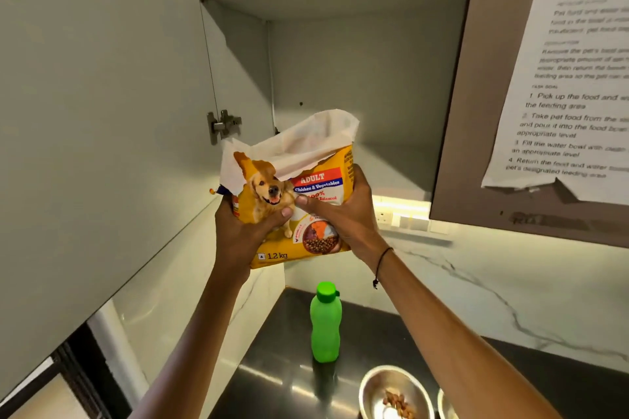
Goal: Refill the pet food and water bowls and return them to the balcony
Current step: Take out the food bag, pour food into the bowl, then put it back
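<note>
A person's left hand (243, 231) and right hand (343, 214) grip a glossy yellow dog food bag (299, 201), its torn top gaping to show a pale lining, raised in front of an open wall cabinet (340, 78) with smooth white shelves. Below, on the polished black countertop (272, 367), a green plastic bottle (325, 323) with a screw cap stands upright near the back corner. Nearer the front edge sits a round steel bowl (394, 391) holding a few brown kibbles. A printed paper sheet (578, 78) hangs on the neighbouring cabinet door.
</note>
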